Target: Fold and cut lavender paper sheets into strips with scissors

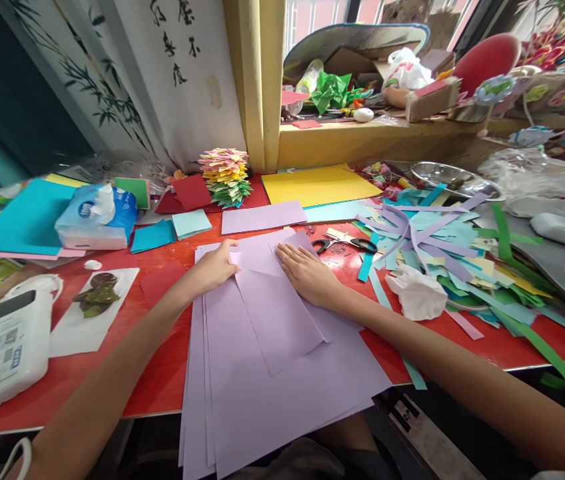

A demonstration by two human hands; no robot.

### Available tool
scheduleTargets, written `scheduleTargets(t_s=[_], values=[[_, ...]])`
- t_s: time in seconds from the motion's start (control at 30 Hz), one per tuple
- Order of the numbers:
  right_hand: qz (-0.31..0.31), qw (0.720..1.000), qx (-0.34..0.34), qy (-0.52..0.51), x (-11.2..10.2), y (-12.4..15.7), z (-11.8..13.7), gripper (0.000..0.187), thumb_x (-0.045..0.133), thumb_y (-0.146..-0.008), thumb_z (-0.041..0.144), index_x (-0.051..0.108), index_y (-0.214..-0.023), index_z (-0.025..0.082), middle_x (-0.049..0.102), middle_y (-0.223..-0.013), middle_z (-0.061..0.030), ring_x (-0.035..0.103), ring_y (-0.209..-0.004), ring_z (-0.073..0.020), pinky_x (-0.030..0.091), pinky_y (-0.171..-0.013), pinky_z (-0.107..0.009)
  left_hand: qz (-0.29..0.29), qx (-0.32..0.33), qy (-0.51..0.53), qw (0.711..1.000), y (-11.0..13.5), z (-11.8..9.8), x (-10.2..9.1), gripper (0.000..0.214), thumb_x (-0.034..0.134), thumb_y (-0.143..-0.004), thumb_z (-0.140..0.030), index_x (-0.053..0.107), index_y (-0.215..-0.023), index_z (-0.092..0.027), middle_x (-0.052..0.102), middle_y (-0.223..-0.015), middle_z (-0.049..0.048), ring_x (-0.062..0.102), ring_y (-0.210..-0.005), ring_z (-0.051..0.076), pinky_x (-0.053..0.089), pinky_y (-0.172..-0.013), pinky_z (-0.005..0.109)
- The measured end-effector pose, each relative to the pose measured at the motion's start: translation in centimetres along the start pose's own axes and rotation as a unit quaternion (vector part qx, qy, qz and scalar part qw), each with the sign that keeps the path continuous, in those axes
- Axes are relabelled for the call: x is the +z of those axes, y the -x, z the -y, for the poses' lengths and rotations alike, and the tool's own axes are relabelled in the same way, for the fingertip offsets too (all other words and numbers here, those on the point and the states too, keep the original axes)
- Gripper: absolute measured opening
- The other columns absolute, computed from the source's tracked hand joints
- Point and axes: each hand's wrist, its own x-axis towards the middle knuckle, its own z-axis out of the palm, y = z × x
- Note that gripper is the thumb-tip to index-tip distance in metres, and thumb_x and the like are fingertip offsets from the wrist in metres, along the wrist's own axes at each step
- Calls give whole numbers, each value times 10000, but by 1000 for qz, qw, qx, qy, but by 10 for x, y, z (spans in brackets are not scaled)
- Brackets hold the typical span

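A stack of large lilac paper sheets point(282, 413) lies in front of me and hangs over the table's front edge. On top rests a smaller folded piece of lilac paper point(282, 313), its near right corner slightly lifted. My right hand point(307, 270) presses flat on its upper right part, fingers stretched out. My left hand point(218, 265) is at its upper left edge, with thumb and forefinger at the paper; whether they pinch it is hard to make out. Black-handled scissors point(345, 241) lie just beyond my right hand.
Paper strips point(427, 240) are heaped at the right beside a crumpled tissue point(416, 292). A tissue pack point(96, 217), blue paper squares point(153, 235) and a white device point(7, 350) sit at the left. Yellow sheets point(320, 185) and a folded-paper tower point(225, 177) stand at the back.
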Motion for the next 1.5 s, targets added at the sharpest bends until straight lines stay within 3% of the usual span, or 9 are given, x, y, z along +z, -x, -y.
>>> scheduleTargets(t_s=[0.17, 0.33, 0.4, 0.63, 0.9, 1.5], values=[[-6, 1000, -1, -14, 0, 0, 0, 515, 154, -937, 294, 343, -1366, 79, 290, -1442, -112, 243, -1337, -189, 209, -1098, -393, -16, 19, 7, 1000, 0, 2, 1, 518, 499, -747, -311, 385, -1243, -210, 599, -704, -6, 560, -710, 189, 361, -608, 269], [-6, 999, 15, -36, -4, 2, 1, 537, 168, -937, 320, 337, -1363, 41, 287, -1440, -129, 236, -1339, -200, 197, -1104, -372, -130, 33, 18, 991, -1, 2, 3, 404, 433, -801, -297, 420, -1194, -208, 571, -720, -1, 543, -761, 185, 364, -665, 276], [1, 999, 8, -35, -4, 3, 2, 541, 176, -938, 330, 324, -1371, 42, 288, -1441, -127, 238, -1338, -206, 193, -1105, -375, -151, 36, 37, 987, -3, 4, 3, 404, 429, -805, -313, 410, -1193, -203, 577, -746, 3, 537, -816, 191, 366, -685, 275], [-9, 1000, 12, 0, 3, 2, 3, 519, 180, -939, 303, 332, -1370, 57, 292, -1442, -119, 244, -1336, -215, 207, -1096, -381, -27, 21, 37, 999, -7, 12, 3, 604, 511, -747, -343, 310, -1294, -184, 538, -705, -16, 515, -688, 169, 351, -609, 263], [-17, 1000, 16, 14, 1, 2, 6, 517, 148, -940, 283, 355, -1355, 55, 319, -1430, -120, 268, -1326, -216, 224, -1086, -383, -14, 21, 12, 1000, -1, 2, 3, 625, 489, -748, -310, 288, -1329, -193, 509, -675, -14, 498, -634, 166, 336, -547, 253], [-24, 1000, 15, 13, 1, 3, 6, 513, 149, -939, 284, 351, -1359, 69, 320, -1431, -115, 265, -1328, -214, 220, -1088, -394, 0, 3, 4, 1000, -1, 3, 2, 638, 505, -726, -316, 298, -1316, -190, 543, -703, 5, 547, -683, 194, 368, -554, 259]])
